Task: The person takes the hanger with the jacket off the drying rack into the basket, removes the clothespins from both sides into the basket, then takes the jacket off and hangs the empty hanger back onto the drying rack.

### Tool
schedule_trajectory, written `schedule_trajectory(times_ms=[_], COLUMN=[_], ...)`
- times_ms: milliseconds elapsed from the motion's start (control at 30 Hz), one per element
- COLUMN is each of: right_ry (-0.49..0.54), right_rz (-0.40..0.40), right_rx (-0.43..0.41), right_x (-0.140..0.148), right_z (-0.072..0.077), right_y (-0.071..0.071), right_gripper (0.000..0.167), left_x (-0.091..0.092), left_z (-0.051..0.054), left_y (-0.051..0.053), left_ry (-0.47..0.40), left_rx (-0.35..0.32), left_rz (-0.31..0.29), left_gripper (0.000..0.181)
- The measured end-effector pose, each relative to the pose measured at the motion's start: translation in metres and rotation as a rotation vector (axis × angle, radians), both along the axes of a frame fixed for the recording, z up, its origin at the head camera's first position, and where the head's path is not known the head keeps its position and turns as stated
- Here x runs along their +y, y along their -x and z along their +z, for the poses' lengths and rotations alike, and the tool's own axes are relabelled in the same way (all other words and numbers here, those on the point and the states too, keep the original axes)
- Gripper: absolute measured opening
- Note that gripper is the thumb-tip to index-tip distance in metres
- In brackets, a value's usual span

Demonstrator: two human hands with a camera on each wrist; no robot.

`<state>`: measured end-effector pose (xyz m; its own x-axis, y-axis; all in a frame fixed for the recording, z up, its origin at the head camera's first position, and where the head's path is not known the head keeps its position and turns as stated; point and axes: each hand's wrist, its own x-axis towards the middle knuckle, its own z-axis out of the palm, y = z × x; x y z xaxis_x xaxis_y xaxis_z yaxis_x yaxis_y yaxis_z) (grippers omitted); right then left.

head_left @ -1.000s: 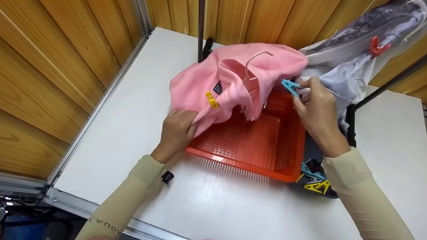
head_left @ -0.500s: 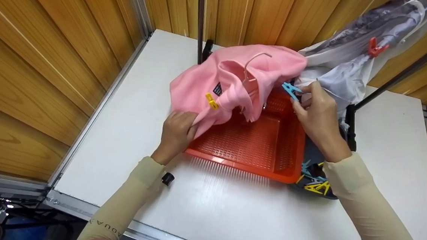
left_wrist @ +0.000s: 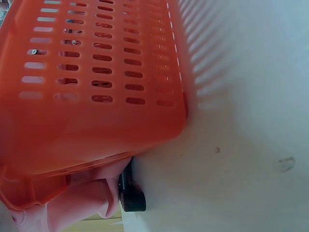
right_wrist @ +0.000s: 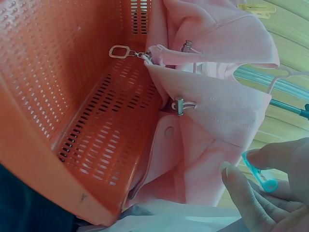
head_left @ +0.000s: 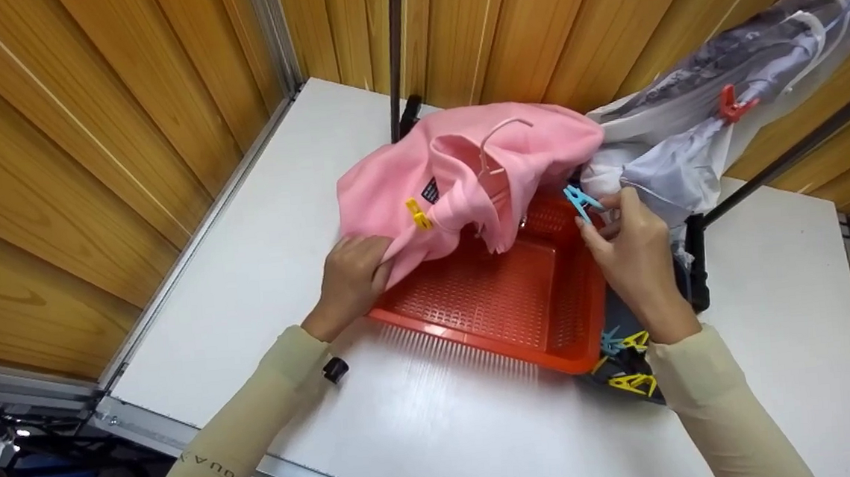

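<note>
The right hand (head_left: 634, 257) pinches a blue clip (head_left: 579, 201); the left hand (head_left: 352, 272) grips the pink jacket (head_left: 459, 191), partly over the red basket (head_left: 477, 340). If the right hand's grip slips, the clip might fall into the basket.

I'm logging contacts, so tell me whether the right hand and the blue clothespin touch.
Touching: the head view shows the right hand pinching the blue clothespin between thumb and fingers.

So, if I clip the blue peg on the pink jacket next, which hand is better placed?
Likely your right hand: it pinches the blue peg near the pink jacket. Your left hand grips the jacket's cloth, so it seems better suited to steadying it.
</note>
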<state>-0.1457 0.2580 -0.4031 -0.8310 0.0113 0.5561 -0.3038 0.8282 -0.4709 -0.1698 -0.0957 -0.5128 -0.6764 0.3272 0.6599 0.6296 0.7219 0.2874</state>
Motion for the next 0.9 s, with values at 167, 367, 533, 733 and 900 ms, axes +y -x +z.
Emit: schedule_trajectory(times_ms=[167, 367, 533, 733, 900], right_ry=[0.007, 0.023, 0.034, 0.051, 0.054], right_rz=[0.01, 0.007, -0.003, -0.001, -0.009], right_rx=[-0.003, -0.018, -0.028, -0.026, -0.031], right_x=[0.003, 0.007, 0.01, 0.012, 0.015], right_z=[-0.004, -0.008, -0.011, -0.013, -0.016], right_y=[-0.003, -0.009, -0.013, -0.018, -0.023], right_gripper=[0.031, 0.033, 0.033, 0.033, 0.033], left_x=[0.001, 0.001, 0.002, 0.002, 0.001], left_z=[0.0, 0.0, -0.002, -0.003, -0.003], left_y=[0.0, -0.001, -0.001, 0.0, 0.001], left_ry=[0.012, 0.022, 0.011, -0.008, -0.001], left_rx=[-0.019, -0.026, -0.005, 0.021, 0.022], left_rz=[0.014, 0.015, 0.008, 0.009, 0.012], left_gripper=[0.011, 0.01, 0.008, 0.009, 0.01])
